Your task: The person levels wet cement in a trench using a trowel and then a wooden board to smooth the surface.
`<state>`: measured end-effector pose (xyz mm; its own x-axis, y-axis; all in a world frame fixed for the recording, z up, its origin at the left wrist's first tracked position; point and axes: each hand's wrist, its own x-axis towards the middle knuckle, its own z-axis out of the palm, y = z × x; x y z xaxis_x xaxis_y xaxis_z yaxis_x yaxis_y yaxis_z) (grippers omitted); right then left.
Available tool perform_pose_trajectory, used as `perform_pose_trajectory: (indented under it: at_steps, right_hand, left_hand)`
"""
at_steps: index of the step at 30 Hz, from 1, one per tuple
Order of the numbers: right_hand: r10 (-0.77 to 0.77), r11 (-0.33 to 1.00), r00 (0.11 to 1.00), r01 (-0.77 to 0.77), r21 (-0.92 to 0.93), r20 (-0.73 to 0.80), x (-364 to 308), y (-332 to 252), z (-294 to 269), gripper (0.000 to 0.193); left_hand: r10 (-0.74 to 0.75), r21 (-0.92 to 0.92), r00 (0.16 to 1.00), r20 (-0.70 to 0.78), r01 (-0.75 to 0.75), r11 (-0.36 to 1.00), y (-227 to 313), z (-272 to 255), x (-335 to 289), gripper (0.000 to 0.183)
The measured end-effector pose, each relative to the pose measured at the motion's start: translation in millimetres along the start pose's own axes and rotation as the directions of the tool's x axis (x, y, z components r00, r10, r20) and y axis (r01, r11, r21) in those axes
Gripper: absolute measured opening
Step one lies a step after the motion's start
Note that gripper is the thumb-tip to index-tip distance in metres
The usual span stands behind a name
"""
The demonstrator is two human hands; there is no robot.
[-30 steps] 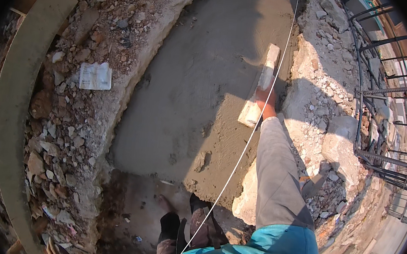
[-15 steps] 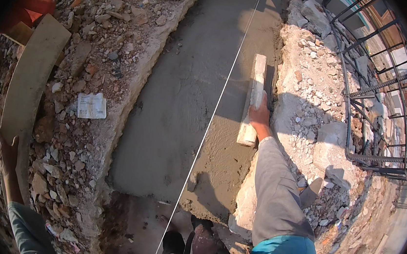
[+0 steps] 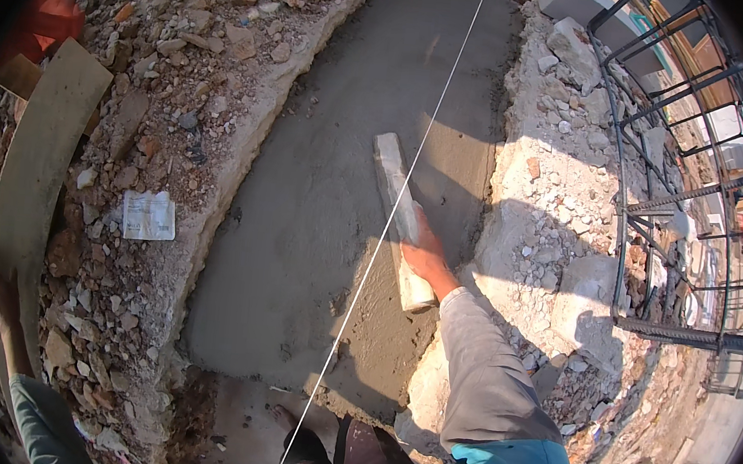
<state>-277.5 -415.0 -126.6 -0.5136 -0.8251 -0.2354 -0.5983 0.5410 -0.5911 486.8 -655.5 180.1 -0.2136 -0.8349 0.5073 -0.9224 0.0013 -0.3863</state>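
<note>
My right hand (image 3: 424,250) is closed around the middle of a long, cement-caked wooden float (image 3: 390,164), which lies aslant on wet grey concrete (image 3: 303,199). The concrete fills a trench. A taut white string (image 3: 356,295) passes over the float and runs the length of the trench. At the far left, my left hand (image 3: 0,295) rests on a long wooden board (image 3: 40,142), its fingers stretched along the wood and partly in dimness. Near my feet, the concrete's surface looks rougher than farther up.
Stony rubble (image 3: 146,112) banks the trench on the left, with a torn white packet (image 3: 149,215) on it. Pale broken rock (image 3: 544,204) edges the right side. Beyond stands a cage of steel rebar (image 3: 629,203). Something red (image 3: 53,13) sits at upper left.
My right hand has moved the float leftward and toward me, turning it so its far end points left under the string. My left hand has shifted slightly down the board.
</note>
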Motion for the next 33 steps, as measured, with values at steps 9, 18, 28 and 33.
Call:
perform_pose_trajectory:
  at_steps: [9,18,28,33]
  right_hand:
    - [0.287,0.924,0.951,-0.243,0.296,-0.115,120,28,-70,0.075]
    - [-0.15,0.989,0.946,0.143,0.047,0.287,5,-40,0,0.076]
    - [0.062,0.997,0.935,-0.044,0.058,-0.349,226,17,-67,0.079]
    - [0.173,0.964,0.982,-0.185,0.193,0.074,191,-76,-49,0.082]
  left_hand:
    - [-0.002,0.06,0.999,0.033,0.0,0.998,17,-6,6,0.065]
    - [-0.072,0.05,0.992,0.099,0.068,0.996,8,-3,1,0.066]
    - [-0.048,0.115,0.999,-0.008,0.048,0.992,31,-8,3,0.067]
    - [0.003,0.175,1.0,-0.028,0.002,0.985,3,1,-2,0.065]
